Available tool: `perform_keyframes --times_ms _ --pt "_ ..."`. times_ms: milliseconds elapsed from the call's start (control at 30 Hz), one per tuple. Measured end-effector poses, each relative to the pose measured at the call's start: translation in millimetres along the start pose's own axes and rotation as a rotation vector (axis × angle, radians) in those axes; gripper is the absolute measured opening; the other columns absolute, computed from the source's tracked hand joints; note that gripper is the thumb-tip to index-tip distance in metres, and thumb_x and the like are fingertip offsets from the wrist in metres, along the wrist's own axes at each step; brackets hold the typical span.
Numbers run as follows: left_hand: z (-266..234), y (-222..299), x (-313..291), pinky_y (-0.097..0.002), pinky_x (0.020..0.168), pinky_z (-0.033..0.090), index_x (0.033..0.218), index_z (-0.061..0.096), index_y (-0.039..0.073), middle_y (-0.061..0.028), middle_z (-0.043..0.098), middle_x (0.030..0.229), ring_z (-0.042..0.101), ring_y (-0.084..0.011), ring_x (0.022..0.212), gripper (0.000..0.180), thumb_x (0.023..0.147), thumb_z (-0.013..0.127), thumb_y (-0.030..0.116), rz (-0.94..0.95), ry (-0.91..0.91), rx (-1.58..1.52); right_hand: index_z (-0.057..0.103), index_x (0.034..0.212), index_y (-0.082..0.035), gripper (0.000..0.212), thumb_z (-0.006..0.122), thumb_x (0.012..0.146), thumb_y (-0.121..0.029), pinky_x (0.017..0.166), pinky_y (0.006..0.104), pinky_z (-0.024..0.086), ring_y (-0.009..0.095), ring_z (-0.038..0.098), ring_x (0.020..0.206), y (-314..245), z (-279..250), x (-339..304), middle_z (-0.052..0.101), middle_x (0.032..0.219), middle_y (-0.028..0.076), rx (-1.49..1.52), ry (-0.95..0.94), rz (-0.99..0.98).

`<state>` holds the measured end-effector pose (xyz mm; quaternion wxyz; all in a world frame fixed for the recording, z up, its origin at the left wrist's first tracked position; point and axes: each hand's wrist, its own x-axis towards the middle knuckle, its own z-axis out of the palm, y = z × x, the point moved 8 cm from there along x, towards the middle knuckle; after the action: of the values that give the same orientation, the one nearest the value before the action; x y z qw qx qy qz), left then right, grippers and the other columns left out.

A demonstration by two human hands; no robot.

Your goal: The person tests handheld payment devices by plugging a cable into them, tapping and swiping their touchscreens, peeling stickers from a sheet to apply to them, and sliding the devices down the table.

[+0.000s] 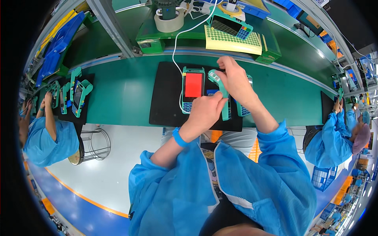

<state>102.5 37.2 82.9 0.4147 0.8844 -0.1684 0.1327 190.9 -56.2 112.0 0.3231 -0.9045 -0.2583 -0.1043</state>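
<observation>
Over a black mat on the green workbench, a green payment terminal is tipped up on its side between my hands. My right hand is closed around its upper part from the right. Lower down, my left hand pinches it near the middle, a blue band around that wrist. Left of it lies a second terminal with a lit red screen, a white cable running down along it. Partly hidden under my right arm is a third terminal. My fingers hide much of the held one.
Behind the mat, a green shelf carries a wide tape roll, another terminal and a yellow sheet of round green stickers. Several terminals stand at the left. Co-workers in blue sit on both sides; a round stool stands at left.
</observation>
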Motion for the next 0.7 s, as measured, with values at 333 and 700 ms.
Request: perform_keyframes --times_ms 333,700 --pt "-5.4 -59.2 -26.8 -0.0476 0.056 0.047 0.082 0.059 0.0 -0.0207 0.062 0.069 0.064 -0.0416 0.064 0.025 0.099 0.062 0.018 -0.251 -0.143 -0.33 0.038 0.153 -0.001 0.086 0.079 0.078 -0.014 0.118 0.0564 0.032 0.052 0.03 0.147 -34.1 20.4 -97.4 0.031 0.158 0.03 0.096 0.085 -0.068" --pt "-14.1 -67.5 -33.2 -0.0294 0.043 0.037 0.074 0.061 0.001 -0.0049 0.057 0.051 0.054 -0.0129 0.042 0.032 0.101 0.063 0.017 -0.39 -0.102 -0.636 0.038 0.153 0.001 0.082 0.071 0.079 -0.009 0.119 0.0582 0.028 0.053 0.026 0.15 -39.1 39.6 -95.5 0.026 0.162 0.032 0.008 0.196 -0.041"
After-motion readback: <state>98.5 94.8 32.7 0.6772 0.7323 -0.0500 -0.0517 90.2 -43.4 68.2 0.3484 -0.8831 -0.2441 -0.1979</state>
